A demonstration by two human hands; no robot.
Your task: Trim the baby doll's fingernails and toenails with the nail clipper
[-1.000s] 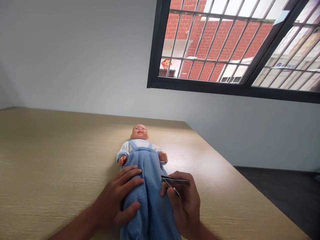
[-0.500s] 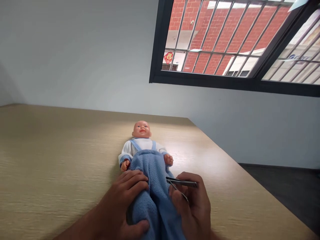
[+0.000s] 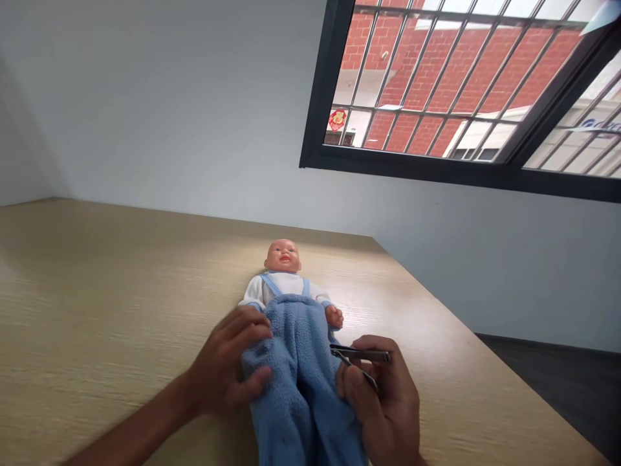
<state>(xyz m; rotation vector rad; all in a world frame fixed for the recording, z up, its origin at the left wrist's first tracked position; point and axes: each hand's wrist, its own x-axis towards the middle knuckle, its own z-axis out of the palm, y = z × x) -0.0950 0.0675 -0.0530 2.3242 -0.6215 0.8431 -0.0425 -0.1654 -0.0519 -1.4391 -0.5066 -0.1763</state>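
A baby doll (image 3: pixel 291 323) lies on its back, in a white top and fuzzy blue dungarees, its head toward the wall. My left hand (image 3: pixel 233 362) rests against the dungarees at the hip, bent fingers above and thumb apart lower down. It covers the doll's hand on that side. Pinched in my right hand (image 3: pixel 388 401) is a metal nail clipper (image 3: pixel 361 354), its lever swung away from the body. The clipper's tip is beside the blue trouser leg, below the doll's uncovered hand (image 3: pixel 334 316).
The doll lies on a pale wooden table (image 3: pixel 145 291) whose right edge slants toward the front corner. Behind it stands a pale wall (image 3: pixel 169 116) with a barred, dark-framed window (image 3: pixel 402 168). A dark floor (image 3: pixel 557 382) shows at the right.
My left hand has slid up and left along the dungarees, over the doll's hand that showed before. The right hand keeps the nail clipper beside the leg. The view has shifted slightly.
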